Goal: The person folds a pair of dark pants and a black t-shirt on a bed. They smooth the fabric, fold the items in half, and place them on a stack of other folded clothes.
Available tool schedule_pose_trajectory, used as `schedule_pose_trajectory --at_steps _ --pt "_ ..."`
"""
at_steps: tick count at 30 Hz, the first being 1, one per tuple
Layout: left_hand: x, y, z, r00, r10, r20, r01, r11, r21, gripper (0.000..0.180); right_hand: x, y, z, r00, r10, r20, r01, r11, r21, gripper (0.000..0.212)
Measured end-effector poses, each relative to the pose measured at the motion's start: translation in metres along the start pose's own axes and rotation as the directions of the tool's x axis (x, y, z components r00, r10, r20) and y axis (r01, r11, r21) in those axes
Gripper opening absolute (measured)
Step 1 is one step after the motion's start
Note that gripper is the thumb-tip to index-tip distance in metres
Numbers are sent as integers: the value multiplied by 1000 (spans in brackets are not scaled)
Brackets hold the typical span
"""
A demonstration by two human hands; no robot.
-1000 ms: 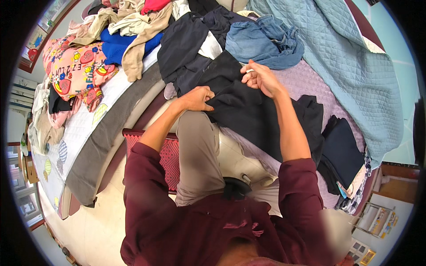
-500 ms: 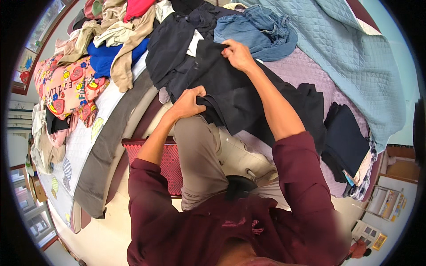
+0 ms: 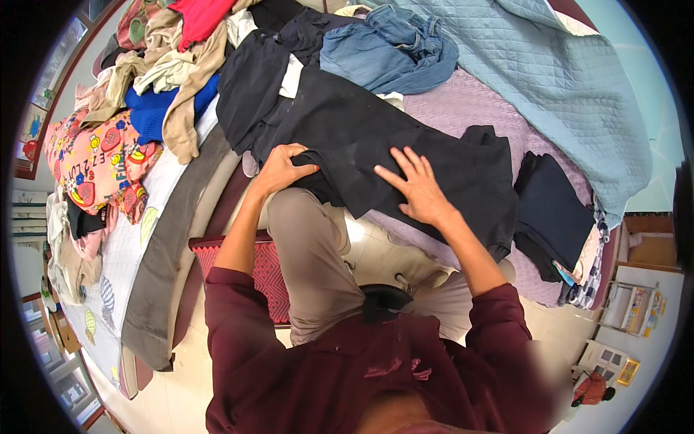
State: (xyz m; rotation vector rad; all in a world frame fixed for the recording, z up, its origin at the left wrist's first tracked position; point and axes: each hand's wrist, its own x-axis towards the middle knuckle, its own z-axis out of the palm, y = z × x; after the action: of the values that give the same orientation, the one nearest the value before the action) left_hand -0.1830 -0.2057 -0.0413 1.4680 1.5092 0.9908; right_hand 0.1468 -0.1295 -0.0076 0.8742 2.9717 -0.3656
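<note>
A long black garment [image 3: 361, 119], which looks like a pair of trousers, lies spread across the lilac quilted bedding in front of me. My left hand [image 3: 284, 168] is closed on its near left edge, where the cloth folds over and a dark opening shows. My right hand [image 3: 421, 189] rests on the middle of the cloth, palm down with the fingers spread. More dark clothing [image 3: 249, 79] lies against the garment's far left end. Just beyond it is a crumpled pair of blue jeans [image 3: 390, 50].
Folded dark clothes [image 3: 553, 210] are stacked at the right. A light blue quilt [image 3: 535, 94] covers the far right. Mixed clothes [image 3: 177, 65] and a pink patterned pillow [image 3: 101, 163] lie at the left. A red woven seat [image 3: 249, 271] stands by my left leg.
My right hand has let go of the garment's far edge and come nearer, now flat on the cloth. The far edge lies down. My left hand keeps its grip.
</note>
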Motion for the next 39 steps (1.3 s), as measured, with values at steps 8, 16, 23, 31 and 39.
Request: schedule_pose_trajectory --at_steps 8,16,23,31,39 --pt "-9 13 -12 987 13 -160 -14 1000 0 26 94 26 -16 911 146 -386 130 786 605 23" --pt "6 -57 -20 899 -300 -319 193 926 -325 14 192 54 -4 921 302 -245 -107 803 586 41" --pt "-4 -81 -18 912 -127 -390 100 991 -89 17 94 50 15 869 240 -433 -71 926 370 69" --pt "-12 -89 -2 892 143 -429 172 770 614 22 -55 55 72 843 362 -397 -342 932 123 58" --pt "13 -9 1 847 290 -445 117 715 689 12 -140 130 39 498 588 -637 -421 807 415 29"
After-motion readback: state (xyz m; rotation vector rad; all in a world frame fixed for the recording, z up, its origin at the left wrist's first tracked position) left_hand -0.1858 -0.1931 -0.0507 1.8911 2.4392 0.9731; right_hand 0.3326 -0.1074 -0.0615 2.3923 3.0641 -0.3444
